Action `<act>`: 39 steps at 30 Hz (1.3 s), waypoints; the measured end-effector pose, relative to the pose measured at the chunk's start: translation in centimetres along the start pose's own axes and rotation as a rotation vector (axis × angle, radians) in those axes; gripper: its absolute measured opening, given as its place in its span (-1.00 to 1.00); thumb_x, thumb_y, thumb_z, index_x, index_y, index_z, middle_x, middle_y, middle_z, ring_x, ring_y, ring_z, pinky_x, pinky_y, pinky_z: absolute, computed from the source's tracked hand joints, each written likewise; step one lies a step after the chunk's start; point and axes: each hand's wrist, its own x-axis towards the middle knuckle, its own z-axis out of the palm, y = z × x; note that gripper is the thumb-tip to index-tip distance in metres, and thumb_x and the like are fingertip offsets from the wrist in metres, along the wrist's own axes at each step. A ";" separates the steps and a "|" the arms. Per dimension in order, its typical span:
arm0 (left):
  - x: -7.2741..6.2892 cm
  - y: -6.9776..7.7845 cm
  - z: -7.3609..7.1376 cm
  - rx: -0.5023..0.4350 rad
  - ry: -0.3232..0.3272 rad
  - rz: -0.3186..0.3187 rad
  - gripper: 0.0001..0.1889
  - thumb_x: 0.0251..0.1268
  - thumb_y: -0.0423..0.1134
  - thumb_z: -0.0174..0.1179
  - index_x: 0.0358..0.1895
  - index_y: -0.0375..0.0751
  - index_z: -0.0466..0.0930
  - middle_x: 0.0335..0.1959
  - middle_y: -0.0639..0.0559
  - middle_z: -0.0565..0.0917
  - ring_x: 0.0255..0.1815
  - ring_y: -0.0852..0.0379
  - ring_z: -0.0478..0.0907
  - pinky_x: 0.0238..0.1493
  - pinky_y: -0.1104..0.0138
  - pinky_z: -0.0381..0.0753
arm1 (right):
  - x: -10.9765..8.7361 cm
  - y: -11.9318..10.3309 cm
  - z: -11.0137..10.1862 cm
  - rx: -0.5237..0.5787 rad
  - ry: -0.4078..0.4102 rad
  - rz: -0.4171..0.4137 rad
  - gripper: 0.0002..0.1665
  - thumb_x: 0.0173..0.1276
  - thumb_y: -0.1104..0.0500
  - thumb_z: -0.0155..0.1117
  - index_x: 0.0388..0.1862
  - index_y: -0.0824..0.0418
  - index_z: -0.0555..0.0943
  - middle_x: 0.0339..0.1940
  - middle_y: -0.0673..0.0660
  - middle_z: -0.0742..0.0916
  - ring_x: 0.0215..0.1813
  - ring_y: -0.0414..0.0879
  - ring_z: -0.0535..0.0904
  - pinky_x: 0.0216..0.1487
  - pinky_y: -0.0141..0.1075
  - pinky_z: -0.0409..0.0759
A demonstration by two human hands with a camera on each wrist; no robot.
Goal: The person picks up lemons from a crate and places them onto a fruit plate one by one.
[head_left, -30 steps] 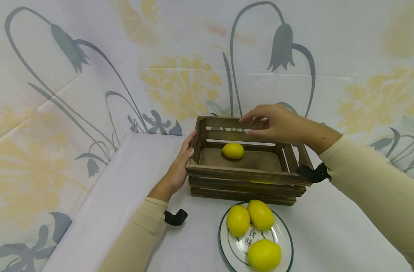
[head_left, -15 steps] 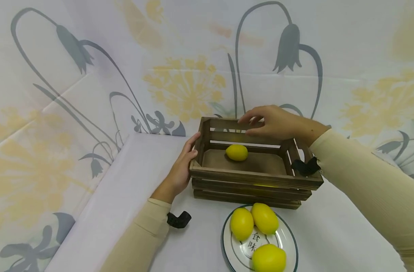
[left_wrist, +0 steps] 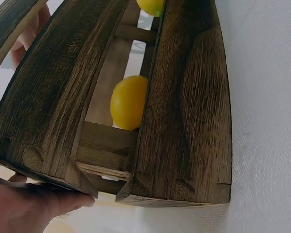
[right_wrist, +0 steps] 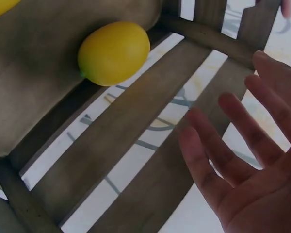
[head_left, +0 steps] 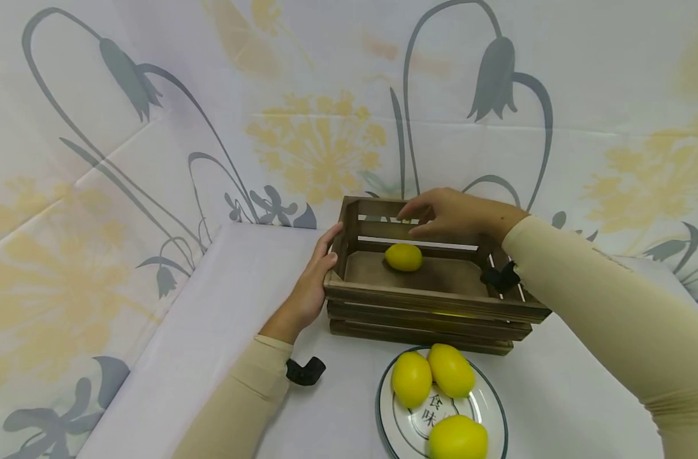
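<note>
A dark wooden slatted crate (head_left: 435,299) stands on the white cloth. Inside lies a yellow lemon (head_left: 404,257); a second lemon (left_wrist: 150,6) shows in the left wrist view and only as a sliver through the front slats in the head view. My left hand (head_left: 307,290) rests along the crate's left end, its fingers fairly straight against the wood. Over the crate's back part hovers my right hand (head_left: 454,213), fingers loosely bent and apart, holding nothing. In the right wrist view its fingers (right_wrist: 196,145) are near the back slats, apart from the lemon.
In front of the crate sits a round white plate (head_left: 406,440) with a dark rim and printed characters. It carries three lemons (head_left: 458,438). A floral cloth (head_left: 326,64) hangs behind and to the left.
My right hand has come down a little and shifted left relative to the crate, nearer the lemon inside. The left hand stays at the crate's end. The whole view has shifted slightly.
</note>
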 end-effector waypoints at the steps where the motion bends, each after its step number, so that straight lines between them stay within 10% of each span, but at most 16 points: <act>1: 0.0 0.0 0.0 0.001 -0.001 0.005 -0.44 0.61 -0.04 -0.39 0.61 0.19 -0.07 0.65 0.20 -0.16 0.67 0.10 -0.37 0.58 -0.14 -0.34 | 0.2 0.1 0.1 0.003 -0.006 0.001 -0.55 0.42 0.13 0.32 0.26 0.15 0.60 0.26 0.14 0.66 0.16 0.04 0.65 0.21 -0.03 0.60; 21: -0.2 -0.5 0.1 0.040 0.000 0.011 -0.44 0.61 0.00 -0.44 0.61 0.23 -0.09 0.64 0.25 -0.16 0.66 0.12 -0.36 0.57 -0.16 -0.33 | 2.2 1.5 1.7 0.113 -0.098 0.093 -0.54 0.41 0.20 0.30 0.28 0.20 0.59 0.33 0.19 0.59 0.38 0.12 0.45 0.39 0.07 0.40; 39: -0.2 0.0 0.0 0.043 -0.018 0.006 -0.45 0.62 0.04 -0.44 0.60 0.31 -0.12 0.64 0.30 -0.20 0.66 0.13 -0.39 0.57 -0.17 -0.34 | 3.4 2.0 2.9 -0.003 -0.177 0.073 -0.55 0.41 0.21 0.29 0.27 0.17 0.60 0.38 0.19 0.57 0.48 0.19 0.35 0.44 0.14 0.34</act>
